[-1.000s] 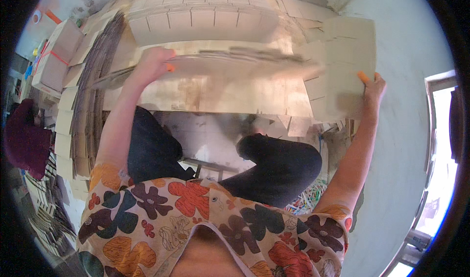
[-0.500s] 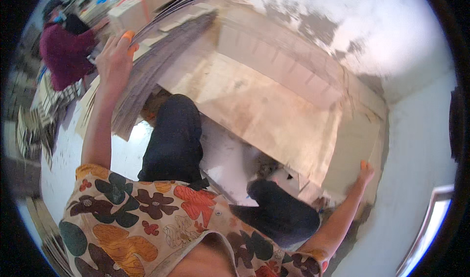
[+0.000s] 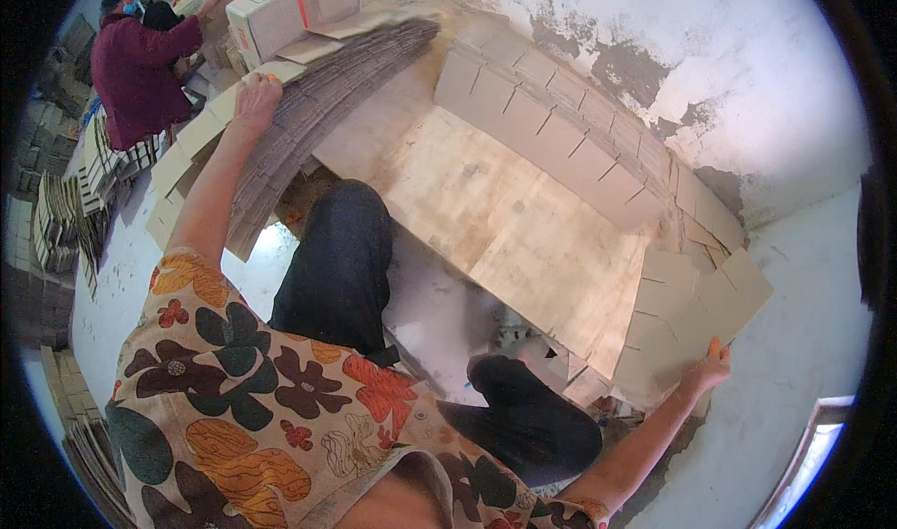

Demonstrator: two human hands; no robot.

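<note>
My left hand (image 3: 254, 97) rests with fingers spread on top of a leaning stack of grey-brown corrugated cardboard sheets (image 3: 318, 108) at the upper left. My right hand (image 3: 708, 368) grips the near corner of a stack of flat die-cut cardboard blanks (image 3: 696, 309) at the lower right. Between them lies a low wooden board (image 3: 509, 216), and slotted cardboard blanks (image 3: 551, 127) lean against the wall behind it. My knees in dark trousers (image 3: 341, 258) are drawn up under the board's edge.
Another person in a maroon top (image 3: 140, 62) works at the upper left beside a strapped carton (image 3: 294, 6). Piles of folded cardboard pieces (image 3: 61, 221) line the left side. A peeling white wall (image 3: 710, 71) and a pale floor (image 3: 804, 342) fill the right.
The view swung left and tilted. My left hand moved from the sheet over the board to the corrugated stack at upper left. My right hand stayed on the right-hand blanks.
</note>
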